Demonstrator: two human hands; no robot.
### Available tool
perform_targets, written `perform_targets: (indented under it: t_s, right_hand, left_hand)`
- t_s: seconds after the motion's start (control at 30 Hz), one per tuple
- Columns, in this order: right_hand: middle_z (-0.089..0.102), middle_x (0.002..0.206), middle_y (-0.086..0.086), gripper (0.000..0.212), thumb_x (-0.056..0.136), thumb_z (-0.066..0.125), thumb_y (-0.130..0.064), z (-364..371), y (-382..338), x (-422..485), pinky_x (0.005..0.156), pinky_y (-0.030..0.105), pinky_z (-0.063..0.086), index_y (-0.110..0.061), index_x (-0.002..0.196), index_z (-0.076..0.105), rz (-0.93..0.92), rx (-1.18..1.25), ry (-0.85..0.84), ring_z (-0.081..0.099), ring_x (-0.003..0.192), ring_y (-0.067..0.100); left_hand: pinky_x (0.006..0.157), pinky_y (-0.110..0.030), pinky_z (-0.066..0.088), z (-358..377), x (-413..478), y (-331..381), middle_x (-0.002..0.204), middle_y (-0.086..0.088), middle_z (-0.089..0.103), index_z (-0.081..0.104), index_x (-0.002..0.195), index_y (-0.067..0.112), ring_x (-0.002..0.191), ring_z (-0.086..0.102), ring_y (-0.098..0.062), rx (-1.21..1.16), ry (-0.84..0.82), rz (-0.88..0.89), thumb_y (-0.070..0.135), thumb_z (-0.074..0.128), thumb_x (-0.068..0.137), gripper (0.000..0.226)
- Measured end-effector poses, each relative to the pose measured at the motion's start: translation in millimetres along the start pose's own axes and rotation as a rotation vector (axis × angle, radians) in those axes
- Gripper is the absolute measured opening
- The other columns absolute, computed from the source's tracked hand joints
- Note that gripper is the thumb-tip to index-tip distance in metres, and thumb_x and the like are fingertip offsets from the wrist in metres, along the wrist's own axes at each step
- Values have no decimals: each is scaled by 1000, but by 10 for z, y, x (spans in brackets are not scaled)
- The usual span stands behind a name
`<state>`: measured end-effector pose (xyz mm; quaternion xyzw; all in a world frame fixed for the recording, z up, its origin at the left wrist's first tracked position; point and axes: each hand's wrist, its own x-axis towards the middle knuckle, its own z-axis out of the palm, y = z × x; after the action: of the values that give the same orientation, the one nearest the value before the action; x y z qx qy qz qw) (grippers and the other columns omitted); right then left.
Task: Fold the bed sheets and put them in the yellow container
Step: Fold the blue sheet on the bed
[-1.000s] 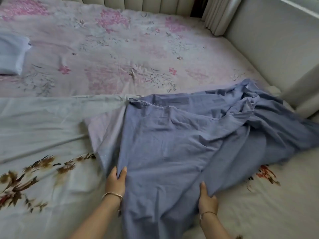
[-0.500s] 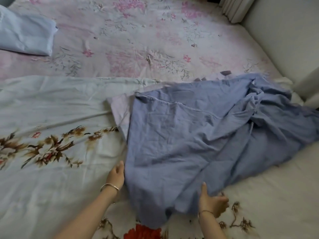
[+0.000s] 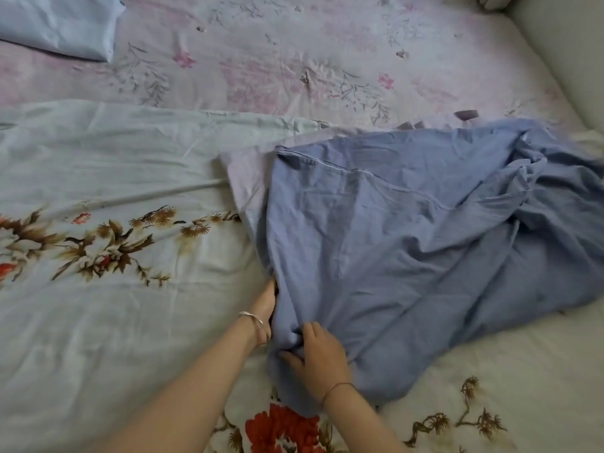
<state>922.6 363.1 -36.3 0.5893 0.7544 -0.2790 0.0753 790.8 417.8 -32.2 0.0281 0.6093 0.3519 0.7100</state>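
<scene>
In the head view, I judge that the task is near its beginning for this piece. The blue sheet [image 3: 408, 256] lies crumpled on the bed, on top of a pale flowered sheet [image 3: 114, 191]. Its right part is bunched in deep wrinkles, and only its left part is somewhat flat. I see no clean fold in it yet. A folded light blue cloth [image 3: 62, 24] rests at the far left on the pink bed cover [image 3: 294, 60]; it may be a piece already done, but I cannot be sure. The yellow container is not in view, so the putting away is all left to do.

My left hand [image 3: 266, 305] is at the sheet's left edge, thumb upward, and its fingers go under the fabric. I cannot tell if they are curled round it. My right hand [image 3: 318, 358] is on top of the sheet near its lower corner, just beside the left hand. Its fingers are bent and pinch a small bunch of the cloth against the thumb.
</scene>
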Motion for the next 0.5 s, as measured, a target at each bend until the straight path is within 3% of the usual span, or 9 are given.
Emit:
perform_targets:
  t_s: [0.07, 0.13, 0.2, 0.3, 0.37, 0.43, 0.5]
  right_hand:
    - [62, 91, 1, 21, 91, 54, -38, -158, 45, -3, 72, 28, 46, -18, 96, 59, -26, 298, -66, 55, 79, 3]
    - [59, 71, 5, 32, 88, 60, -42, -540, 28, -80, 61, 23, 40, -11, 78, 58, -62, 600, -23, 50, 65, -1]
    - [59, 65, -2, 35, 88, 60, -38, -997, 20, -197, 60, 18, 39, -6, 75, 60, -133, 817, -21, 51, 65, -1]
    - [59, 68, -12, 16, 87, 63, -21, -1255, 29, -333, 62, 16, 41, -15, 73, 65, -228, 924, -201, 52, 68, -2]
    - [62, 73, -13, 13, 85, 68, -27, -992, 57, -342, 65, 19, 44, -16, 78, 66, -139, 842, -264, 53, 73, -4]
    - [62, 80, -8, 40, 74, 71, -54, -589, 124, -278, 74, 30, 49, -17, 87, 62, -73, 634, -360, 52, 76, -2]
    - [55, 78, -8, 35, 74, 71, -55, -299, 185, -182, 78, 27, 48, -27, 84, 51, -45, 460, -502, 47, 68, -1]
  left_hand:
    - [93, -39, 47, 20, 7, 22, 133, -13, 53, 48, 131, 9, 121, 52, -33, 46, 58, 66, 51, 36, 95, 56]
    - [99, -41, 46, -11, 18, 148, 131, -9, 57, 51, 130, 13, 116, 56, -27, -93, 143, 210, 57, 42, 90, 60]
    - [100, -34, 43, -25, -130, 364, 128, -4, 56, 51, 129, 10, 116, 54, -20, -89, 233, 423, 47, 39, 96, 51]
    - [79, -14, 33, -114, -246, 607, 107, 1, 52, 54, 120, 3, 101, 48, -11, 188, 350, 716, 28, 35, 101, 37]
    - [75, -19, 31, -298, -93, 577, 106, -3, 53, 54, 117, -1, 101, 49, -15, 348, 381, 651, 22, 33, 102, 34]
    - [77, -28, 36, -560, 124, 396, 113, -15, 60, 56, 110, -4, 106, 55, -27, 514, 370, 418, 20, 33, 102, 34]
    - [69, -31, 39, -783, 263, 221, 106, -24, 65, 60, 95, 0, 94, 61, -32, 607, 375, 292, 27, 38, 101, 36]
